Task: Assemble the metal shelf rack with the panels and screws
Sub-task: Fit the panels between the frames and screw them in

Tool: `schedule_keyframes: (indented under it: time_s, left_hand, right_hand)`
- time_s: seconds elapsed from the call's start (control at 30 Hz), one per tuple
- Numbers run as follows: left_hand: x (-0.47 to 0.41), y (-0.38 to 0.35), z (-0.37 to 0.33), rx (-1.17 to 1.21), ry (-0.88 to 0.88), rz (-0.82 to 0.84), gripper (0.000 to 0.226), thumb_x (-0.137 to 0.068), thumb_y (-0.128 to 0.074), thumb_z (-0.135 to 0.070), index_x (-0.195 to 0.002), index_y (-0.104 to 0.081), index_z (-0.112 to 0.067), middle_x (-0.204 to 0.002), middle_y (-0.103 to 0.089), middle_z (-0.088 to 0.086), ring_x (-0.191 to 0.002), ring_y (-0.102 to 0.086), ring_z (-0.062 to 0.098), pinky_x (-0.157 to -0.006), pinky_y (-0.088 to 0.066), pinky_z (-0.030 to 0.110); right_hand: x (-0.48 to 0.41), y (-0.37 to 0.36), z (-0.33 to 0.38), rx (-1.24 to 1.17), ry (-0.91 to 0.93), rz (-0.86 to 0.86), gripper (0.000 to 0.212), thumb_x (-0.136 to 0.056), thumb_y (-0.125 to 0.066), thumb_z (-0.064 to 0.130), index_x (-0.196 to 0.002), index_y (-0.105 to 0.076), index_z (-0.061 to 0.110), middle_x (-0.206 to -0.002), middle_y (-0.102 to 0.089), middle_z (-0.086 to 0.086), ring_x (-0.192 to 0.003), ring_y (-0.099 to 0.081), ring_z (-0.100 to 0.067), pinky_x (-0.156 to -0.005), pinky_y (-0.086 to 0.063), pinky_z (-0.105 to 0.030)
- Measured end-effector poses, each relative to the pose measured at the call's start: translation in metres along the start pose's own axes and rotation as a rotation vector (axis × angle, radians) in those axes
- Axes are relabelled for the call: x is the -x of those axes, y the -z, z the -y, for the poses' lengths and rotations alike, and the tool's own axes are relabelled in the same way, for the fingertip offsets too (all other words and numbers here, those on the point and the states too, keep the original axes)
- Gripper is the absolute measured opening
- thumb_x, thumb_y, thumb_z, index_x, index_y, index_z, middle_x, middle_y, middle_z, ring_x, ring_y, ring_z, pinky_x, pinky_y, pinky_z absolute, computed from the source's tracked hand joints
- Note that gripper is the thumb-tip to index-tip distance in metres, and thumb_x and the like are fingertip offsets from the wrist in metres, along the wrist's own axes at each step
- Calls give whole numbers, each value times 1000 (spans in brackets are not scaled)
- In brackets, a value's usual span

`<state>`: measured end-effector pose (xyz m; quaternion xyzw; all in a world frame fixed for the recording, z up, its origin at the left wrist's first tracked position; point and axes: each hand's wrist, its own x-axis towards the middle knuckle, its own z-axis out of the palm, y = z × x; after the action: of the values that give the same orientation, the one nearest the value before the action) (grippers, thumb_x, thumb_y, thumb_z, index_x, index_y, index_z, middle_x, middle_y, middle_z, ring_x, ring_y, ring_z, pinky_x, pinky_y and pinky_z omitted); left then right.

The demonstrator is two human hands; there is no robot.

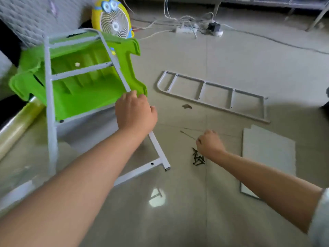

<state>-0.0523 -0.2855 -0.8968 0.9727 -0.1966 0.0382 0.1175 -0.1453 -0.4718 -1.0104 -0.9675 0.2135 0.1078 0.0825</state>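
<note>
A grey metal side frame with rungs leans tilted over a green plastic stool. My left hand grips the frame's right rail. A second grey side frame lies flat on the floor at right centre. My right hand is curled round a thin screwdriver, whose shaft sticks out to the left. Several dark screws lie in a small pile just below that hand. A white shelf panel lies flat at the right.
A yellow cartoon fan stands behind the stool. A power strip and loose white cables lie on the floor at the back. A clear plastic roll lies at the left. The tiled floor is glossy.
</note>
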Motion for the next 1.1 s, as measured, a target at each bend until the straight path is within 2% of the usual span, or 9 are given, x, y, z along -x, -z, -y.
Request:
schedule_keyframes:
  time_s: [0.1, 0.17, 0.37, 0.57, 0.67, 0.73, 0.8, 0.9, 1.1]
  left_hand:
    - [-2, -7, -7, -135, 18, 30, 36, -83, -52, -16, -113, -57, 5, -132, -47, 19, -124, -38, 30, -104, -22, 33]
    - [-3, -9, -10, -232, 23, 97, 39, -82, -51, -15, -116, -56, 4, -136, -42, 17, -128, -34, 29, -107, -22, 33]
    - [-7, -12, -25, -504, 74, 285, 37, -88, -43, -15, -121, -54, -3, -133, -42, 15, -132, -26, 37, -111, -23, 43]
    - [-8, -10, -24, -521, 59, 276, 37, -88, -43, -15, -120, -55, -1, -134, -44, 13, -132, -26, 37, -109, -22, 42]
    - [-6, -9, -24, -521, 49, 283, 35, -86, -42, -14, -116, -56, -1, -128, -48, 14, -129, -28, 38, -108, -23, 42]
    - [-4, -10, -23, -511, 36, 275, 35, -87, -41, -14, -115, -56, -1, -127, -49, 14, -129, -28, 38, -108, -23, 42]
    - [-3, -10, -22, -501, 23, 267, 35, -87, -40, -14, -116, -54, 0, -127, -49, 15, -129, -27, 38, -108, -23, 42]
    - [-2, -10, -21, -489, 23, 269, 36, -87, -40, -14, -117, -53, 0, -129, -48, 14, -131, -25, 39, -109, -22, 43]
    - [-1, -12, -21, -469, 13, 272, 35, -87, -40, -16, -116, -53, -2, -127, -50, 12, -129, -27, 38, -109, -23, 43]
  right_hand:
    - [17, -48, -44, 5, -122, 111, 31, -93, -38, 17, -101, -67, 7, -103, -63, -9, -99, -57, -23, -86, -45, -28]
    - [23, -67, -65, -53, -233, 160, 30, -93, -40, 19, -97, -67, 6, -99, -65, -10, -98, -60, -24, -87, -46, -29]
    - [30, -106, -81, -201, -404, 165, 27, -91, -44, 19, -98, -65, 2, -102, -65, -16, -96, -60, -28, -73, -45, -25]
    - [31, -119, -81, -275, -479, 169, 23, -92, -43, 18, -107, -52, 3, -115, -59, -17, -111, -53, -32, -86, -44, -34]
    - [33, -119, -81, -249, -453, 166, 21, -91, -43, 19, -103, -51, 4, -111, -59, -15, -104, -56, -30, -80, -44, -31]
    - [33, -115, -82, -211, -401, 99, 21, -90, -45, 19, -102, -53, 3, -109, -58, -15, -101, -55, -30, -77, -43, -30]
    - [30, -113, -81, -169, -286, 28, 21, -91, -44, 18, -101, -53, 2, -107, -56, -15, -97, -52, -28, -74, -40, -30]
    - [22, -112, -73, -129, -124, 16, 20, -93, -42, 18, -101, -53, 4, -104, -55, -11, -90, -48, -23, -68, -33, -27]
    - [9, -119, -58, -127, -22, 78, 22, -93, -45, 20, -107, -53, 6, -112, -54, -9, -106, -48, -23, -77, -38, -27]
